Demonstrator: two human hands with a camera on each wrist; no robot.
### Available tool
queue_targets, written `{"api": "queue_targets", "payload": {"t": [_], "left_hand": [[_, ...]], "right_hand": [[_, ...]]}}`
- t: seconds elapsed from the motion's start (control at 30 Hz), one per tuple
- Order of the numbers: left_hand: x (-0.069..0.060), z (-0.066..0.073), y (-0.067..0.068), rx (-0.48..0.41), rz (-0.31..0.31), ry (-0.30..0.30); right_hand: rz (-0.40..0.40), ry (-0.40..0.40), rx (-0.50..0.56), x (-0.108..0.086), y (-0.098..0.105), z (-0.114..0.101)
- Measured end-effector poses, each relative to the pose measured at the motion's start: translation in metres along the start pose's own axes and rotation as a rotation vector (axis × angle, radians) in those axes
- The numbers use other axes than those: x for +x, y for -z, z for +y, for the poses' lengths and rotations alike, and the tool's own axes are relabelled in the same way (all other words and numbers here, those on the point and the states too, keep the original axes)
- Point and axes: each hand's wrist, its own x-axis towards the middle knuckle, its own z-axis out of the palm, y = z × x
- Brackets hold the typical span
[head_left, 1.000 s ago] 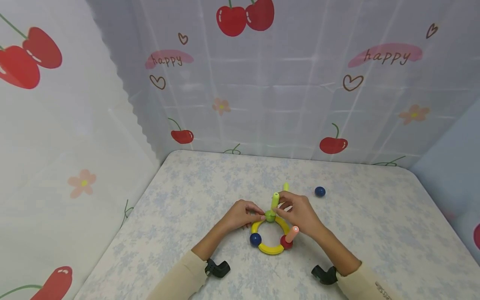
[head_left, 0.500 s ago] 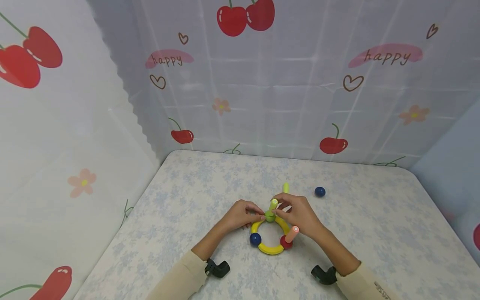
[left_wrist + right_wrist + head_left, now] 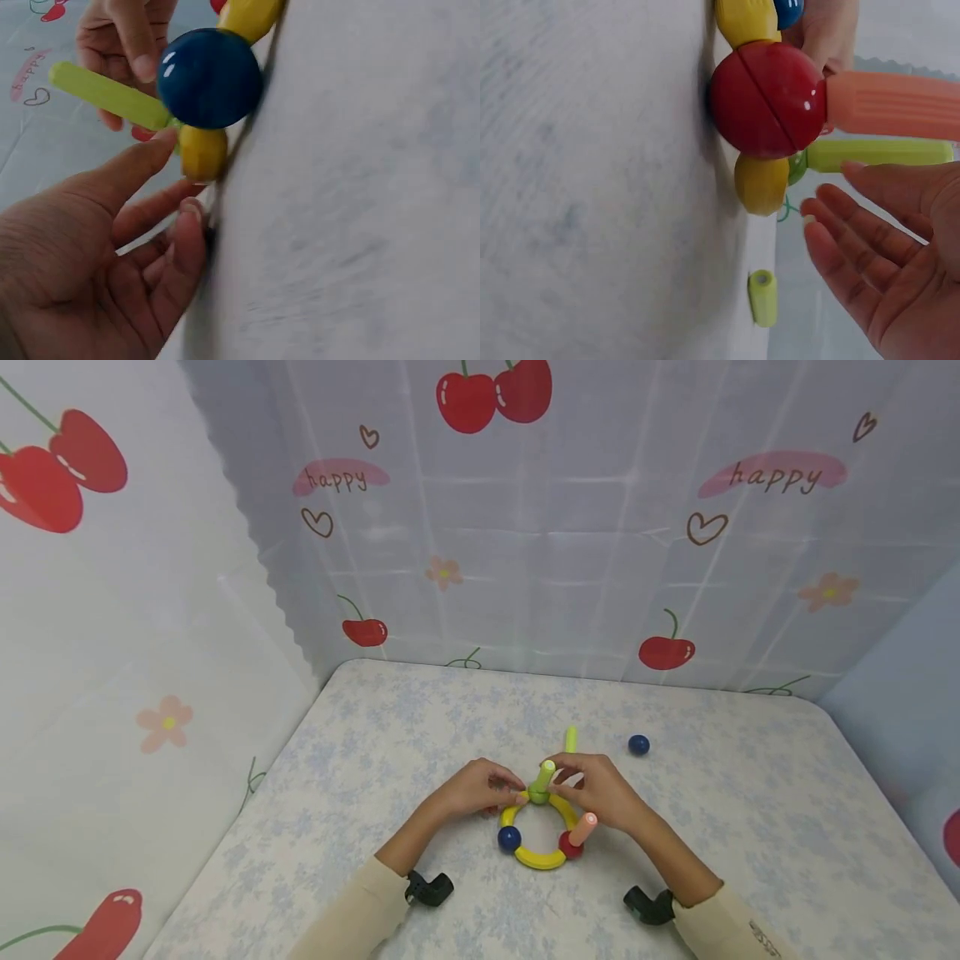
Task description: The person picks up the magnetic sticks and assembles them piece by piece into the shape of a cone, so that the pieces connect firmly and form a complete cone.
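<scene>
On the tabletop point(image 3: 420, 718), green rod point(image 3: 545, 774) stands roughly upright on the green ball point(image 3: 538, 797), far side of the ring point(image 3: 540, 860). Right grip point(image 3: 602, 788) looks released, fingers loose beside the rod; left grip point(image 3: 472, 791) at adjoining yellow arc point(image 3: 509, 816), can't tell if pinching. Probably best: steady the ball, press rod straight down, don't skew ring.

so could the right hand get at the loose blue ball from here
Probably yes: the loose blue ball lies beyond the right hand and to its right, nothing visible stands between them in the head view, and the hand does not seem to grip anything.
</scene>
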Motion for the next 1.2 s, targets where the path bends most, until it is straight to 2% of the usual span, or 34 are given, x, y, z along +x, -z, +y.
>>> {"api": "queue_targets", "payload": {"t": [0.2, 0.33, 0.47, 0.57, 0.67, 0.77, 0.83, 1.03, 1.2], "left_hand": [[-0.015, 0.021, 0.021, 0.2, -0.175, 0.097], [-0.028, 0.042, 0.018, 0.33, -0.252, 0.192], [-0.035, 0.06, 0.001, 0.525, -0.222, 0.261], [-0.036, 0.068, -0.012, 0.674, -0.174, 0.285], [-0.036, 0.071, -0.02, 0.748, -0.15, 0.297], [-0.037, 0.072, -0.02, 0.764, -0.151, 0.293], [-0.037, 0.072, -0.017, 0.741, -0.16, 0.291], [-0.037, 0.065, -0.004, 0.644, -0.181, 0.263], [-0.034, 0.056, 0.008, 0.505, -0.191, 0.214]], "right_hand": [[-0.131, 0.012, 0.031, 0.001, 0.002, 0.016], [-0.181, 0.026, 0.059, 0.002, 0.002, 0.024], [-0.214, 0.021, 0.077, 0.002, 0.002, 0.026], [-0.225, 0.021, 0.084, 0.002, 0.002, 0.027], [-0.226, 0.028, 0.081, 0.002, 0.002, 0.027], [-0.228, 0.038, 0.079, 0.002, 0.003, 0.028], [-0.232, 0.039, 0.077, 0.002, 0.004, 0.029], [-0.253, 0.025, 0.083, 0.001, 0.009, 0.032], [-0.265, 0.048, 0.094, 0.0, 0.015, 0.036]]}}
